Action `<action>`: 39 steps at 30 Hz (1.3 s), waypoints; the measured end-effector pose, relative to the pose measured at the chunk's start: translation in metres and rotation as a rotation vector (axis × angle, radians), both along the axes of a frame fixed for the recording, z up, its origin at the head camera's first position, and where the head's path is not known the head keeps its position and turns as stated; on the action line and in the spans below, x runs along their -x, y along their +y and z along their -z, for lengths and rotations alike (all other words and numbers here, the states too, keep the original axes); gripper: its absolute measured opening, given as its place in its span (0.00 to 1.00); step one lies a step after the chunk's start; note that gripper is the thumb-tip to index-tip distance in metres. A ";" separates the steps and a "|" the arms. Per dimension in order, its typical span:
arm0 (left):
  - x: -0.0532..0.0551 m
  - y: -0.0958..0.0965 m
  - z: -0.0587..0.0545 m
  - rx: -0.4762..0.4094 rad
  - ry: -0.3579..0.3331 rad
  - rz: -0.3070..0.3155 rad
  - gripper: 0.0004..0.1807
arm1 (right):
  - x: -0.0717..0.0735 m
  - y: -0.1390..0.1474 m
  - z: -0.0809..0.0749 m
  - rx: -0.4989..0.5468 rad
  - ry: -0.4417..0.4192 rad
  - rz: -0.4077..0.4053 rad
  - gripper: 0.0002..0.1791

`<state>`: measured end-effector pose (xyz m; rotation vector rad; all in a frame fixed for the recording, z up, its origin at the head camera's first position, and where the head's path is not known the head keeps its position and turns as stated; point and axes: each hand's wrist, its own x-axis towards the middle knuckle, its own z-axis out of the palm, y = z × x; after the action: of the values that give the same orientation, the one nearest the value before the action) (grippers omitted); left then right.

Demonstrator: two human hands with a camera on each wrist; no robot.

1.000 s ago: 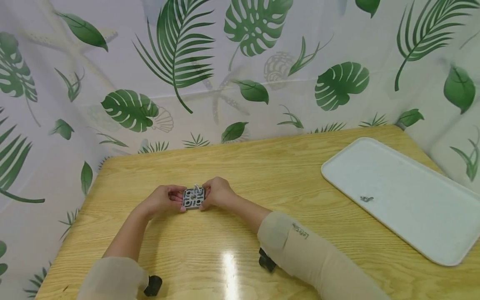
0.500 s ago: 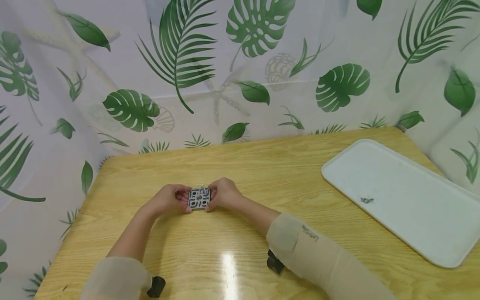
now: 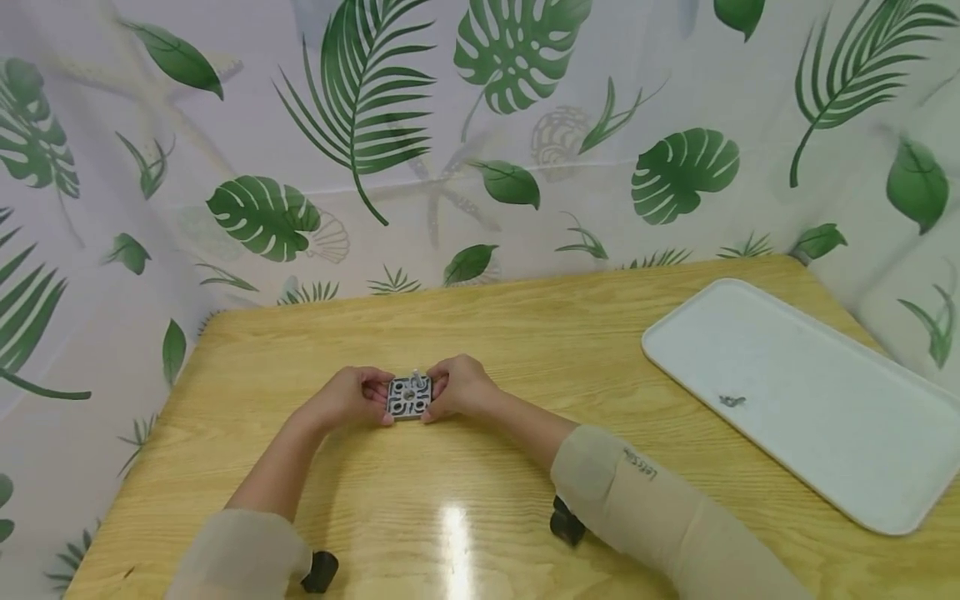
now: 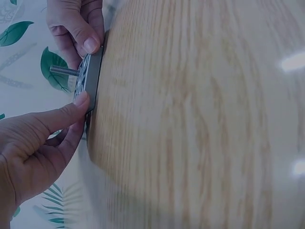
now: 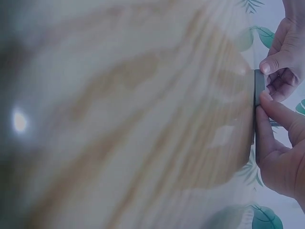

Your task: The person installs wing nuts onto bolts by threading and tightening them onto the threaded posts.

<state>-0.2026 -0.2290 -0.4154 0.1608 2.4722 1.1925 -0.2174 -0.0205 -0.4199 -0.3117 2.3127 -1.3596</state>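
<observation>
Pinched metal plate [image 3: 409, 402] with left hand [image 3: 352, 398] and right hand [image 3: 459, 388] nearer tabletop's left edge [image 3: 178, 400], seemingly positioning, likely needed steadiness next

There is one block [image 3: 409, 402] with one threaded rod [image 4: 64, 70], and one tray [image 3: 813, 408].

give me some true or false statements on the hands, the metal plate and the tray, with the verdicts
1. The left hand and right hand hold opposite sides of the square metal plate. True.
2. Nothing sticks out from the plate's face. False: a threaded rod juts from it.
3. Small metal hardware lies on the white tray. True.
4. The tray is to the left of both hands. False: it is to their right.
5. The tray rests on a wood-grain table. True.
</observation>
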 end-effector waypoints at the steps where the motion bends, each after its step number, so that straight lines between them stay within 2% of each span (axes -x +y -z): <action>1: 0.000 0.001 0.000 -0.001 -0.004 -0.003 0.35 | 0.000 0.001 0.000 -0.002 -0.001 0.001 0.40; 10: 0.003 0.014 0.001 -0.026 -0.014 -0.015 0.35 | 0.004 0.012 0.001 -0.036 -0.005 0.012 0.39; 19: -0.001 0.031 0.002 -0.013 -0.019 -0.016 0.35 | 0.001 0.028 0.002 -0.039 -0.039 0.033 0.38; 23: -0.001 0.039 0.002 -0.015 -0.018 -0.021 0.34 | 0.002 0.037 0.002 -0.050 -0.028 0.031 0.37; 34: 0.002 0.057 0.003 -0.096 -0.034 0.025 0.35 | 0.002 0.058 -0.004 -0.107 0.014 0.004 0.37; 39: 0.002 0.068 0.001 -0.085 -0.035 0.022 0.35 | 0.001 0.067 -0.005 -0.119 0.012 -0.001 0.37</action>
<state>-0.2041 -0.1614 -0.4166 0.1886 2.3848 1.2803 -0.2184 0.0469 -0.4151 -0.2847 2.3913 -1.2161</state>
